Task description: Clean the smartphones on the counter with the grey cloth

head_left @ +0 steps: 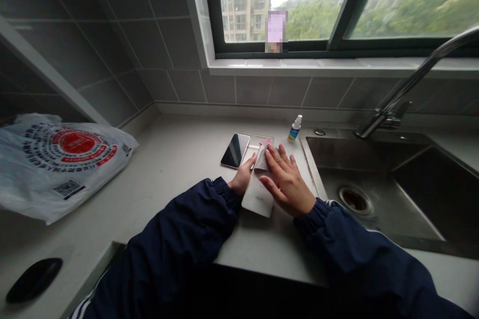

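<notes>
A pale silver smartphone [256, 200] lies face down on the white stone counter [175, 194], its top end under a small grey cloth [262, 158]. My left hand [243, 175] grips the phone's upper left edge with thumb and fingers. My right hand [287, 180] presses the cloth against the phone, fingers spread over it. Just beyond my left hand lies a black-screened smartphone [235, 150], not touching the silver one. A small spray bottle [295, 129] stands beyond my right hand, and a clear plastic sleeve [257, 138] with a pink piece [265, 142] lies partly hidden behind my fingers.
A steel sink [374, 184] with a drain and a chrome faucet [389, 114] lies to the right. A white printed plastic bag [56, 159] sits at the counter's left, and a black oval object [33, 280] lies at lower left. Tiled walls stand behind.
</notes>
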A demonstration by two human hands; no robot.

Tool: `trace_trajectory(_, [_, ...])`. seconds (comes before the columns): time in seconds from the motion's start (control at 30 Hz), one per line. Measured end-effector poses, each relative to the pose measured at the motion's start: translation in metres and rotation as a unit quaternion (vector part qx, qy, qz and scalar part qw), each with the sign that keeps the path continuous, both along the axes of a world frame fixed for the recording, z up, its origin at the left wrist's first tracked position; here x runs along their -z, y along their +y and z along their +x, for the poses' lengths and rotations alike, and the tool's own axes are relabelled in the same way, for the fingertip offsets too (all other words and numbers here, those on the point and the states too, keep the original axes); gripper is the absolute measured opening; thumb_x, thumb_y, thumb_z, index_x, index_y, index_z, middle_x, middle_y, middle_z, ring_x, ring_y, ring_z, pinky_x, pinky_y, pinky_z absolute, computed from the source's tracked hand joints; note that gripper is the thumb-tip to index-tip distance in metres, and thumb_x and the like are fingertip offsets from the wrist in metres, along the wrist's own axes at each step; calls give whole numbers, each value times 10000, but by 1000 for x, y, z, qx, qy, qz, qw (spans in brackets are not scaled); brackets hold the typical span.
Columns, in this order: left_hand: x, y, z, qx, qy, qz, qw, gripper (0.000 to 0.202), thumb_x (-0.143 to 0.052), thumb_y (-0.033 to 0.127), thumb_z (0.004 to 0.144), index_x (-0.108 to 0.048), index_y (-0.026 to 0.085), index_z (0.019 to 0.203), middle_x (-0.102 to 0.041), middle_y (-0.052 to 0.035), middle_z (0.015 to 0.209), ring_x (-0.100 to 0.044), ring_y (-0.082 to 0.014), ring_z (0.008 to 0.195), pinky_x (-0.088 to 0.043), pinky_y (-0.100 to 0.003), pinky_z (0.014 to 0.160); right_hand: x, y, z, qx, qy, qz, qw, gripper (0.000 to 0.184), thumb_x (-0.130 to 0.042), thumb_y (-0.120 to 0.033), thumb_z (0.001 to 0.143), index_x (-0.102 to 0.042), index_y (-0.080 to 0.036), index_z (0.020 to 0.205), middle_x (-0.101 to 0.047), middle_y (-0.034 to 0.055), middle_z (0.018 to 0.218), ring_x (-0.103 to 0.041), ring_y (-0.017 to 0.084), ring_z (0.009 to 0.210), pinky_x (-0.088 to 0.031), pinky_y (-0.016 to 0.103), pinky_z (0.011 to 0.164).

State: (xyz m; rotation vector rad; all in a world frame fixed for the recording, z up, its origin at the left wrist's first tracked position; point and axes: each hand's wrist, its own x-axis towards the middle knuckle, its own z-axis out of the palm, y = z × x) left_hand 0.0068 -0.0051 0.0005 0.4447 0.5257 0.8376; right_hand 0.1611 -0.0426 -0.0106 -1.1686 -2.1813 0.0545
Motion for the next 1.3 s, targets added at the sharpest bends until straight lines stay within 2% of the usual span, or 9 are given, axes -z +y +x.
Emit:
trace_trajectory(0.23, [-5, -2, 3, -72, 6, 1, 997, 471, -374, 295, 1074, -596, 116, 1449, -776, -108, 1193, -669, -241, 1284, -417, -360, 1200, -4, -2, -2, -29, -11, 3, 1000, 721, -453, -477, 1076, -207, -208, 1699, -281, 156, 1723, -134, 374, 1628, -243, 750, 1216])
trace_trajectory(0.37, [-7, 1, -1, -69, 2, -55, 996, 531, -334, 418, 1081, -658, 82, 1334, -786, -137, 1050, -720, -260, 1172, -462, -378, 1151, -9, -7, -5, -83, -41, -21, 995, 651, -469, -431, 1076, -325, -193, 1665, -342, 154, 1698, -179, 391, 1617, -224, 774, 1213])
trace_trajectory(0.5, [-8, 5, -7, -56, -4, -74, 996, 808, -230, 654, 1030, -693, 27, 1244, -769, -191, 927, -758, -318, 946, -549, -457, 1013, -12, -11, -8, -147, -51, -22, 988, 577, -541, -348, 1053, -452, -207, 1605, -474, 135, 1633, -280, 369, 1594, -241, 726, 1242])
trace_trajectory(0.63, [-3, 12, -14, -148, 35, -53, 987, 844, -173, 665, 1014, -719, 45, 1188, -755, -172, 832, -718, -280, 716, -589, -427, 802, -11, -12, -9, -191, -37, -6, 981, 476, -558, -268, 1045, -565, -222, 1519, -579, 120, 1555, -393, 325, 1552, -283, 672, 1253])
trace_trajectory(0.73, [0, 17, -19, -184, 55, -38, 981, 831, -167, 652, 1006, -723, 59, 1178, -739, -155, 784, -684, -269, 649, -578, -419, 715, -8, -10, -9, -206, -18, 18, 978, 444, -650, -317, 1013, -627, -207, 1443, -640, 126, 1494, -482, 323, 1500, -339, 639, 1240])
trace_trajectory(0.87, [-2, 18, -21, -201, 54, -44, 977, 829, -162, 642, 999, -717, 52, 1177, -727, -156, 762, -674, -282, 632, -572, -441, 725, -5, -7, -9, -179, 11, 69, 981, 328, -673, -269, 1004, -698, -231, 1329, -710, 95, 1408, -588, 289, 1416, -449, 550, 1196])
trace_trajectory(1.0, [-5, 18, -17, -233, 40, -21, 971, 764, -199, 595, 1022, -707, 58, 1216, -748, -153, 820, -683, -265, 671, -562, -404, 760, -7, -6, -9, -131, 47, 63, 988, 261, -631, -204, 1010, -755, -262, 1231, -769, 69, 1309, -683, 252, 1305, -550, 487, 1114])
trace_trajectory(1.13, [-5, 17, -14, -245, 21, -10, 969, 732, -242, 596, 1028, -685, 75, 1288, -767, -159, 940, -715, -275, 795, -560, -410, 845, -10, -3, -7, -119, 70, 47, 989, 287, -640, -201, 994, -762, -267, 1244, -768, 62, 1312, -668, 261, 1312, -576, 491, 1100])
trace_trajectory(1.3, [-5, 14, -15, -224, -4, -4, 975, 731, -285, 685, 994, -712, 120, 1173, -753, -164, 945, -706, -301, 878, -563, -447, 870, -10, -1, -5, -88, 67, 51, 993, 329, -657, -207, 975, -746, -247, 1289, -750, 73, 1345, -609, 302, 1365, -559, 537, 1119])
